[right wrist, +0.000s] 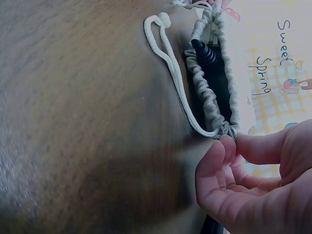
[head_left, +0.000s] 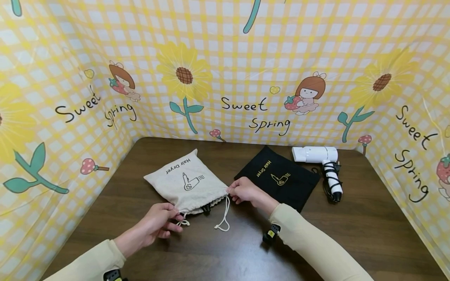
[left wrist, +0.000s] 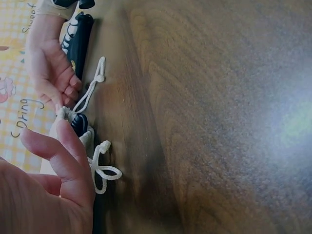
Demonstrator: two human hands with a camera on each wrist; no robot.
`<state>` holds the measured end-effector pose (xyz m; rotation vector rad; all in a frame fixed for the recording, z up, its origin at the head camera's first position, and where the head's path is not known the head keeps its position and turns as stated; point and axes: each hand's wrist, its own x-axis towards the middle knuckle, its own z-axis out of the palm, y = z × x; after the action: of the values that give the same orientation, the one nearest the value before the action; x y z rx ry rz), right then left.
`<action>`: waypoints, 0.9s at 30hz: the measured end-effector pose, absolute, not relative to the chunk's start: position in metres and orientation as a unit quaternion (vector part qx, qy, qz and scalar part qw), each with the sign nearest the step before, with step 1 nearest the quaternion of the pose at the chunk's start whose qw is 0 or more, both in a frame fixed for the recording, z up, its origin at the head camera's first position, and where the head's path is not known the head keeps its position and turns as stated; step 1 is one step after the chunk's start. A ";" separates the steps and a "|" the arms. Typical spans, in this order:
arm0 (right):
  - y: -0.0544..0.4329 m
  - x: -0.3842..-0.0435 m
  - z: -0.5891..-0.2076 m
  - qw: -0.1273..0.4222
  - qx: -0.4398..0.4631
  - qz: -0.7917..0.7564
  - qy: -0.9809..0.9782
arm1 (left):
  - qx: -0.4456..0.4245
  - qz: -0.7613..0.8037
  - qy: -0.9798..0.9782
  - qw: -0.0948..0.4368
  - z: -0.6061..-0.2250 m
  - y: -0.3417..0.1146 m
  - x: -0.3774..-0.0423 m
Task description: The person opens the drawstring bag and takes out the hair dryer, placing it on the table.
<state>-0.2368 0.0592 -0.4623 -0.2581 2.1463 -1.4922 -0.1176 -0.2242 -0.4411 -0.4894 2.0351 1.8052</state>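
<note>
A cream cloth drawstring bag (head_left: 190, 179), printed "Hair Dryer", lies on the table with its mouth facing me. My right hand (head_left: 246, 191) pinches one corner of that mouth between thumb and fingertips. At the opposite corner, my left hand (head_left: 158, 224) grips the cloth, its other fingers loosely spread. The gathered mouth (right wrist: 207, 92) stands partly apart, and a black ribbed cord end (right wrist: 207, 53) shows inside. The rest of the contents is hidden. White drawstring loops hang from both corners, one knotted loop (right wrist: 168, 53) by the right hand and another (left wrist: 105, 170) by the left.
A black "Hair Dryer" bag (head_left: 281, 175) lies flat behind my right hand. Beyond it at the right rests a white hair dryer (head_left: 314, 155) with its black cord wound round the handle. Checked, flower-printed cloth (head_left: 246, 78) walls in the brown table (head_left: 239, 249).
</note>
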 end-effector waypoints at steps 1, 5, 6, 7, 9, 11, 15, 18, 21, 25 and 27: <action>0.059 -0.237 -0.462 0.253 -0.095 -0.550 0.790 | -0.173 0.642 0.723 0.187 -0.441 -0.224 -0.117; 0.060 -0.236 -0.461 0.241 -0.095 -0.552 0.793 | -0.173 0.645 0.721 0.186 -0.441 -0.223 -0.117; 0.060 -0.236 -0.461 0.238 -0.093 -0.552 0.793 | -0.173 0.645 0.721 0.185 -0.441 -0.223 -0.117; 0.059 -0.236 -0.461 0.234 -0.093 -0.552 0.795 | -0.174 0.646 0.720 0.183 -0.441 -0.223 -0.117; 0.060 -0.236 -0.461 0.228 -0.092 -0.552 0.797 | -0.177 0.646 0.720 0.181 -0.440 -0.223 -0.117; 0.060 -0.237 -0.461 0.225 -0.091 -0.550 0.799 | -0.180 0.645 0.721 0.180 -0.439 -0.223 -0.117; 0.061 -0.238 -0.462 0.227 -0.090 -0.553 0.797 | -0.181 0.641 0.723 0.183 -0.439 -0.225 -0.118; 0.061 -0.238 -0.464 0.230 -0.088 -0.557 0.793 | -0.182 0.640 0.724 0.181 -0.440 -0.227 -0.118; 0.061 -0.238 -0.464 0.231 -0.087 -0.558 0.793 | -0.183 0.641 0.725 0.172 -0.442 -0.226 -0.117; 0.061 -0.237 -0.462 0.224 -0.088 -0.555 0.797 | -0.183 0.638 0.730 0.159 -0.442 -0.223 -0.116; 0.061 -0.237 -0.461 0.222 -0.091 -0.553 0.798 | -0.182 0.637 0.732 0.156 -0.441 -0.220 -0.116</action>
<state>-0.2368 0.0605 -0.4614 -0.2502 2.2059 -1.5272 -0.1158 -0.2199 -0.4411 -0.5202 2.0971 1.8246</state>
